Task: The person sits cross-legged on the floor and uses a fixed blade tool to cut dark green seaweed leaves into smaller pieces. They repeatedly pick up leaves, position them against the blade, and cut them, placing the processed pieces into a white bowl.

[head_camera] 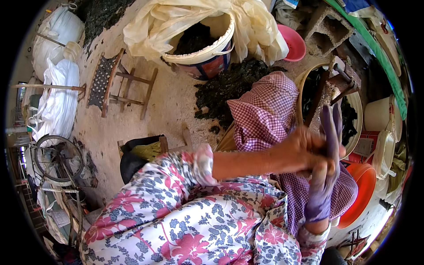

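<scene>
My bare left hand (306, 150) reaches across from the left, its fingers closed on the purple glove (318, 205) at the palm of my right hand (328, 165). That right hand wears the glove; its fingers point up and are partly spread, and no object shows in them. Both hands are over a checked cloth (265, 112) across my lap. Beyond the gloved fingertips stands a rusty metal fixture (346, 78) at a round tub (356, 142) holding dark wet material. The bare fingers are slightly blurred, and part of the gloved palm is hidden behind them.
A bucket (198, 59) lined with yellowish plastic holds dark material; a dark heap (228, 86) lies below it. Around me are a pink basin (293, 43), an orange tub (361, 195), a concrete block (328, 29), a wooden chair (114, 82), white sacks (59, 96) and a bicycle (59, 159).
</scene>
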The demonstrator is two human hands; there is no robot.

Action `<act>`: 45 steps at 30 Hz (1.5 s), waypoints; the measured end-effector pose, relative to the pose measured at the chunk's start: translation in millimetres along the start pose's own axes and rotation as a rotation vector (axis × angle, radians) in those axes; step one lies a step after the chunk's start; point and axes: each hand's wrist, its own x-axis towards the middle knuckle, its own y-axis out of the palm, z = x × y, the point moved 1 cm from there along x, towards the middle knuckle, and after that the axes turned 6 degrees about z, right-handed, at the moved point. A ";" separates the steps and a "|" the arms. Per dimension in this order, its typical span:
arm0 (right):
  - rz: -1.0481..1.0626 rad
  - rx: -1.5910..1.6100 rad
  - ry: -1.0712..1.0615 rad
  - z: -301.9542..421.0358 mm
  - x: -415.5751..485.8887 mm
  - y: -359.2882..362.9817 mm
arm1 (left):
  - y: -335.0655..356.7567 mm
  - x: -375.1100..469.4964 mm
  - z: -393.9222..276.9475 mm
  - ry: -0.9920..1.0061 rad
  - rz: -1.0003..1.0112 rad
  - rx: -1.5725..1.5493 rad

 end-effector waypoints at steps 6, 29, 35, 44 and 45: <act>-0.032 -0.309 -0.244 35.3 60.4 16.4 | -124.5 -40.0 -84.5 0.181 -0.576 0.249; -0.277 -0.205 0.119 5.8 24.7 -35.1 | -301.0 -192.0 72.3 -0.116 -1.343 0.331; -0.193 -0.179 0.132 17.4 27.0 -26.9 | -243.0 -179.6 -20.3 0.121 -1.251 0.545; 0.002 -0.117 -0.012 26.2 48.7 -1.1 | -137.6 -115.7 -155.5 0.612 -1.005 0.405; 0.024 -0.065 -0.024 23.0 55.0 2.6 | -127.0 -107.1 -167.7 0.642 -0.965 0.426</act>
